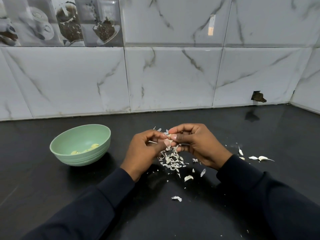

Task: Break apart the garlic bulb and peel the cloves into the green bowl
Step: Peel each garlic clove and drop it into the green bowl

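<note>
Both hands meet above the middle of the black counter. My left hand (144, 149) and my right hand (195, 144) pinch one garlic clove (168, 142) between their fingertips; the clove is pale pink-white and mostly hidden by the fingers. Under the hands lies a heap of papery garlic skins (171, 161). The green bowl (69, 157) stands to the left, apart from the hands, with a few peeled yellowish cloves (86, 149) in its bottom. Loose unpeeled cloves lie on the counter: one near the front (188, 178) and one to the right (263, 158).
The black counter (52, 196) runs back to a marble-patterned tile wall (173, 75), which turns a corner at the far right. Small skin scraps (176, 198) are scattered in front of and to the right of the hands. A chipped hole (258, 97) shows in the wall tile.
</note>
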